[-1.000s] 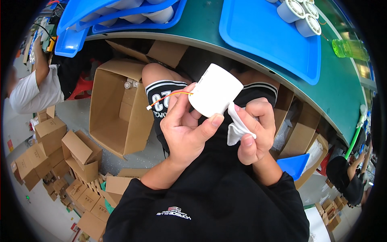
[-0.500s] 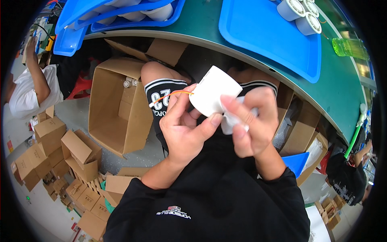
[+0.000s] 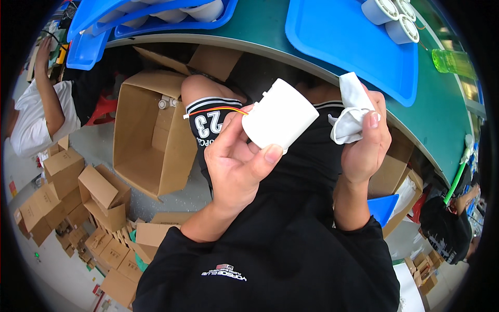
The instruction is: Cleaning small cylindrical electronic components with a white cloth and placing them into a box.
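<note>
My left hand grips a white cylindrical housing between thumb and fingers, tilted in front of my lap. Red and yellow wires come out of its left side and end in a small white connector. To the right, my right hand is closed on a crumpled white cloth, which sticks up above the thumb. A gap separates the cloth from the housing. The fingers behind the housing are partly hidden.
Ahead stands a green table with a blue tray bearing white round parts. Stacked blue trays hold more white parts at left. An open cardboard box sits by my left leg. People work at both sides.
My right hand has drawn the cloth away from the housing, moving right and up. The left hand still holds the housing, which has turned slightly.
</note>
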`<state>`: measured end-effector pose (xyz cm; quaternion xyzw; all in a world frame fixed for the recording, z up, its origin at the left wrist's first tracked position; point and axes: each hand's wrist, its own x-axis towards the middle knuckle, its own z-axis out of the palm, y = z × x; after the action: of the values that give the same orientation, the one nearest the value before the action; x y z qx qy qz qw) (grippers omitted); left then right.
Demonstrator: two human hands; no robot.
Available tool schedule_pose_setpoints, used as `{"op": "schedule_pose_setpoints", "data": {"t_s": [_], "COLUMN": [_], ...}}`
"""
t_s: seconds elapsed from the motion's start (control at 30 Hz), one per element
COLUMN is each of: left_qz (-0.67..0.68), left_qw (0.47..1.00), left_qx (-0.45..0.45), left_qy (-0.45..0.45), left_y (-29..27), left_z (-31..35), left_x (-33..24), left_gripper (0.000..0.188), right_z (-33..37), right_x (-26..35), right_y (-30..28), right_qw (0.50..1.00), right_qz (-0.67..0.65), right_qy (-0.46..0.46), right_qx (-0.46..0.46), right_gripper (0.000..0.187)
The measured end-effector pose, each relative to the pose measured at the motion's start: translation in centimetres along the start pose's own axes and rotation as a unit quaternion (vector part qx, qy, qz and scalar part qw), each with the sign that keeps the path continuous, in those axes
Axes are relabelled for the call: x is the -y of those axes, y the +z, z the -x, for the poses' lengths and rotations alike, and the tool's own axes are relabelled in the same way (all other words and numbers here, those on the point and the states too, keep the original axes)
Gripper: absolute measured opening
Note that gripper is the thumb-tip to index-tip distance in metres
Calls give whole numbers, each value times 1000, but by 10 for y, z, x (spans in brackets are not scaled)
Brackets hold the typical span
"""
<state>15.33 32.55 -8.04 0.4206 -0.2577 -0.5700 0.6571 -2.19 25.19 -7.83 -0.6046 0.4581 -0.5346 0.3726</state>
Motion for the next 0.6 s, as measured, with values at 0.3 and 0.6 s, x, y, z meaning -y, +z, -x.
{"op": "schedule_pose_setpoints", "data": {"t_s": [0.3,0.6], "left_qz": [16,-74], "left_qw": [1000,995], "left_qx": [-6,59], "left_qy": [-19,-2], "left_y": [1,-8], "left_z": [2,6], "left_x": [-1,11], "left_gripper": [58,56], "right_z": [3,12], "right_x": [3,16], "right_y": [-6,-1], "right_qw": [996,971], "right_qz": [-72,47], "right_qy": [39,-128], "right_qx": [28,195], "right_gripper": [58,55]}}
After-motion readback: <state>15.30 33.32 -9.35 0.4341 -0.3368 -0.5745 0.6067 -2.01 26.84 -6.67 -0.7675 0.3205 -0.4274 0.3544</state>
